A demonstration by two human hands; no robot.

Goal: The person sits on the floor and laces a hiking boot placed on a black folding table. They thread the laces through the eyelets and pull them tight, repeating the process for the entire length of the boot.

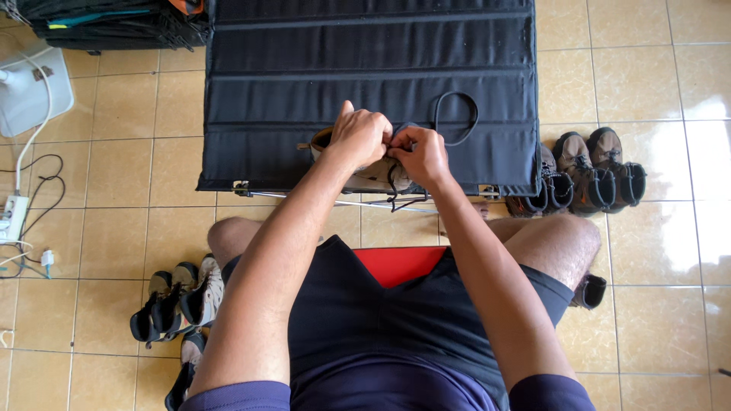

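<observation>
A tan and grey shoe (375, 176) with black laces lies on the near edge of a black folding table (365, 68). My left hand (358, 135) is closed over the shoe's opening, fingers pinching a lace. My right hand (421, 154) presses against it, also pinching the black lace (454, 118), which loops up onto the table top. Loose lace ends hang below the table edge. Most of the shoe is hidden under both hands.
Brown boots (594, 171) stand on the tiled floor at the right of the table. More shoes (177, 301) lie by my left knee. A white appliance (30, 95) and cables with a power strip (14, 217) sit at the far left. I sit on a red stool (400, 262).
</observation>
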